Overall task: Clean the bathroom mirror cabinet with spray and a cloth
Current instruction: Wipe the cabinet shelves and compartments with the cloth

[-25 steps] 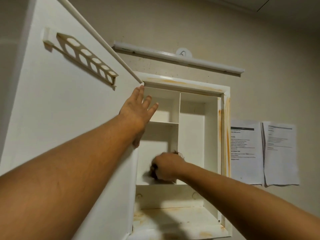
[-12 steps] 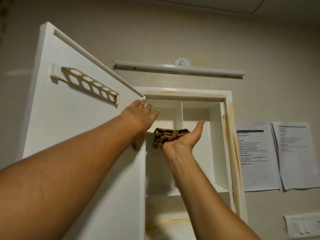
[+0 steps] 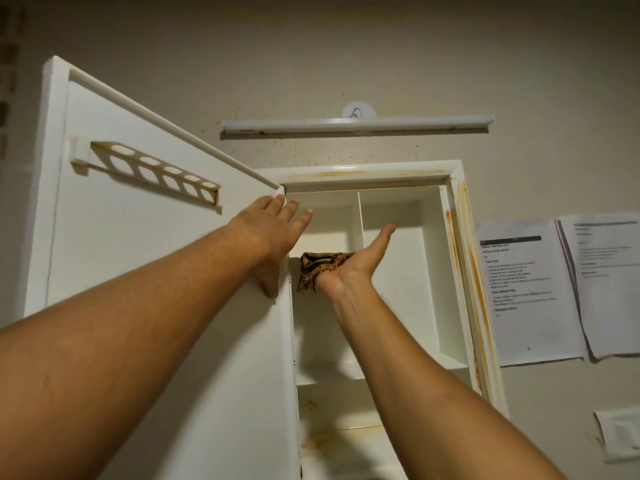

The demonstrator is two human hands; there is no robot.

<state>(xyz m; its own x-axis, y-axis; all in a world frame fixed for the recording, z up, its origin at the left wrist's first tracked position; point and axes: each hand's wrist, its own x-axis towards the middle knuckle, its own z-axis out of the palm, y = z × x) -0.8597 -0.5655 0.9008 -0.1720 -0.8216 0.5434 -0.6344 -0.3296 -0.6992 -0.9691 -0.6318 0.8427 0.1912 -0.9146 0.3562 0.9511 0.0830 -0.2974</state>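
The white mirror cabinet [image 3: 450, 174] hangs open on the wall, with orange stains along its frame and bottom shelf. Its door [image 3: 138, 254] is swung out to the left. My left hand [image 3: 273, 233] lies flat on the door's hinge-side edge near the top corner, fingers straight. My right hand [image 3: 356, 268] reaches into the cabinet at the upper-left shelf beside the vertical divider, thumb pointing up, and presses a brown patterned cloth [image 3: 322, 268] there. Its fingers are hidden behind the cloth. No spray bottle is in view.
A holder rack with several holes [image 3: 156, 171] sticks out of the door's inner face. A tube light [image 3: 356, 124] is mounted above the cabinet. Printed papers [image 3: 526, 289] hang on the wall to the right, with a switch plate [image 3: 620, 434] below them.
My right hand has risen with the cloth from the lower shelf to the upper-left shelf and turned thumb-up. The view has tilted upward. My left hand stays on the door.
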